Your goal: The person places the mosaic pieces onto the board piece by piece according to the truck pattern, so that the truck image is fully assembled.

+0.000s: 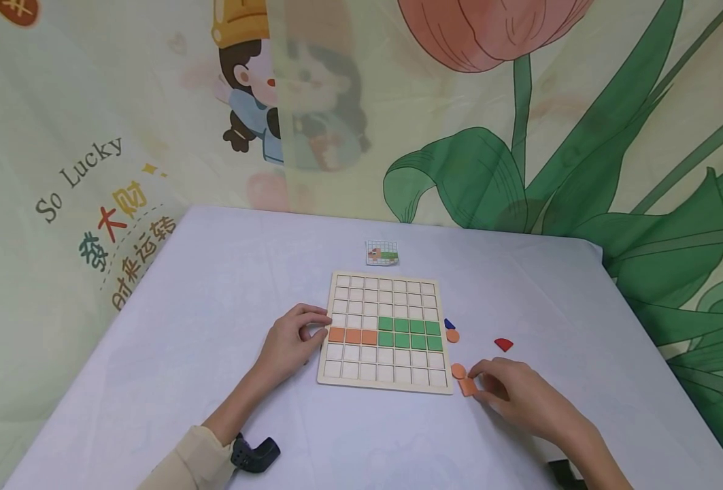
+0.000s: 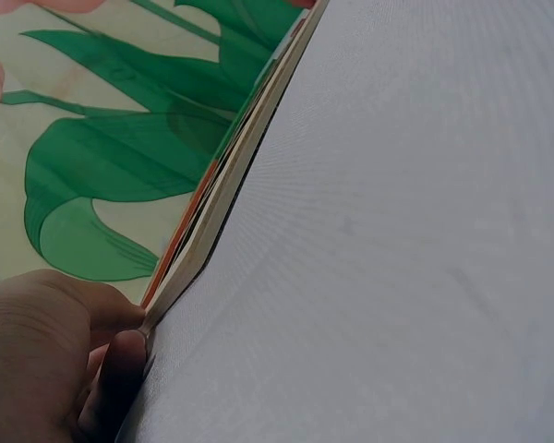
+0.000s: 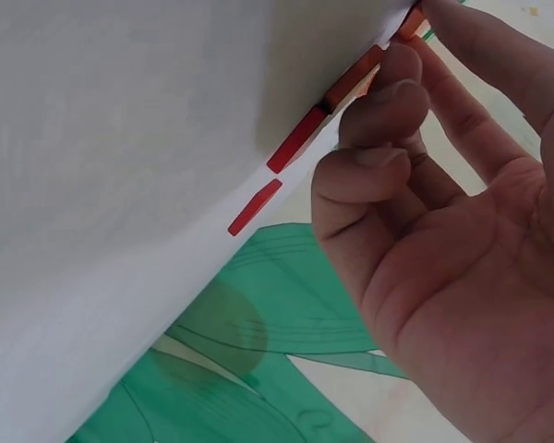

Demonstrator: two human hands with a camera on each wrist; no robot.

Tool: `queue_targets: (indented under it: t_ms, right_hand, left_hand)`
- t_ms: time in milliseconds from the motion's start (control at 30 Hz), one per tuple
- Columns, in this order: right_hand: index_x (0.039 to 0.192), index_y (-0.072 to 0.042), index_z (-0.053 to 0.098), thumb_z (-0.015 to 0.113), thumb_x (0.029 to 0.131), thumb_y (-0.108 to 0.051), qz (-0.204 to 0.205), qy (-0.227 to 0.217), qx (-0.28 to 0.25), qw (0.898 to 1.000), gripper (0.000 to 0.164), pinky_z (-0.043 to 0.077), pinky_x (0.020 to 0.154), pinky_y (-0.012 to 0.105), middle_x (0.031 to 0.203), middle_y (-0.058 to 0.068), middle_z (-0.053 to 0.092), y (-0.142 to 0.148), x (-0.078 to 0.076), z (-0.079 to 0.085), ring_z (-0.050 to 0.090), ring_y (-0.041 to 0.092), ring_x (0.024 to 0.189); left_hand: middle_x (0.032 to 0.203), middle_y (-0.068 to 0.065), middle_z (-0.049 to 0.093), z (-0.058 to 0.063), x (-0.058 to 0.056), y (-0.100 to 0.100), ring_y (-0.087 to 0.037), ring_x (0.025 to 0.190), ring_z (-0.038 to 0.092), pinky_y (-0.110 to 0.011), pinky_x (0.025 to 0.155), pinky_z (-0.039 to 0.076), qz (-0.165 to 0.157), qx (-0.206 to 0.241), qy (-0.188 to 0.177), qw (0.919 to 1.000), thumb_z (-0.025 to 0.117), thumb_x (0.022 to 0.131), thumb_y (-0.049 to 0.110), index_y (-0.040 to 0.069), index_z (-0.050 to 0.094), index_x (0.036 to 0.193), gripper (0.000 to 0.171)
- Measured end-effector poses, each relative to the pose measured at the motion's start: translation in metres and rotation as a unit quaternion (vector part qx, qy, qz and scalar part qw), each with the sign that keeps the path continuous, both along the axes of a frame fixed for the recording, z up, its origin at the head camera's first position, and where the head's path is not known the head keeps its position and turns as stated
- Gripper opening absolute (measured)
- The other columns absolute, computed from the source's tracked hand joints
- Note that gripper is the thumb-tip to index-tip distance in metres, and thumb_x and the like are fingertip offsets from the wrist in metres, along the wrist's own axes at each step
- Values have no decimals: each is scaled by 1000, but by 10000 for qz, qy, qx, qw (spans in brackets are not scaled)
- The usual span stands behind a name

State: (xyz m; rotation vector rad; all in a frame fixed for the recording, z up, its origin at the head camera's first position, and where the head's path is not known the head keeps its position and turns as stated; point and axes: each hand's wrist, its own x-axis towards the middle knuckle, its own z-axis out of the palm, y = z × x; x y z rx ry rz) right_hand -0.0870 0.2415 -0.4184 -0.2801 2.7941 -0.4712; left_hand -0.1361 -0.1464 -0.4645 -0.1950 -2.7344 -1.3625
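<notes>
A pale wooden grid board (image 1: 343,299) lies on the table, with green square tiles (image 1: 401,339) in two rows on its right and several orange square tiles (image 1: 352,336) in a row on its left. My left hand (image 1: 290,344) holds the board's left edge between thumb and fingers; in the left wrist view, the fingertips (image 2: 120,309) meet at that edge. Off the board's lower right corner, my right hand (image 1: 517,395) pinches a loose orange square (image 1: 466,387) with thumb and forefinger. An orange round piece (image 1: 458,371) lies right beside that square.
Another orange round piece (image 1: 453,336) and a dark blue piece (image 1: 449,324) lie along the board's right side. A red fan-shaped piece (image 1: 504,344) sits farther right. Behind the board is a small pattern card (image 1: 382,253). White cloth (image 1: 263,258) covers the table.
</notes>
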Motion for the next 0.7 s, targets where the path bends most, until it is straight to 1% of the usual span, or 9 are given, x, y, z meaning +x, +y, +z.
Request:
queue_targets:
  t_ms: [167,400,533,700]
  right_hand:
    - [109,-27,76,88,86,-19,14,28,16,10000,27,49,68,21,82,-10,59,2,2,2,53,10,82]
    - [110,-26,77,89,85,-20,17,19,-51,10000,28,49,68,20,83,-10,60,1,2,4,53,10,83]
    - [111,-25,77,88,86,-20,109,99,-137,9998,28,50,68,19,84,-11,61,-1,0,6,53,10,82]
    - [111,-24,76,87,88,-21,258,271,-297,9989,26,47,66,19,80,-12,58,-7,-1,9,52,8,77]
  left_hand:
    - [129,0,72,0,0,0,-7,67,51,-20,58,41,15,-17,17,10000,78,93,10,11,81,113,20]
    - [128,0,73,-1,0,1,-7,67,51,-20,59,41,59,-48,46,10000,79,92,9,11,82,112,20]
    - [128,0,72,-1,-1,1,-8,68,52,-20,59,41,66,-48,41,10000,79,92,8,11,82,112,20]
    - [128,0,72,-2,-1,1,-8,68,52,-20,59,41,58,-26,20,10000,78,93,10,11,82,112,20]
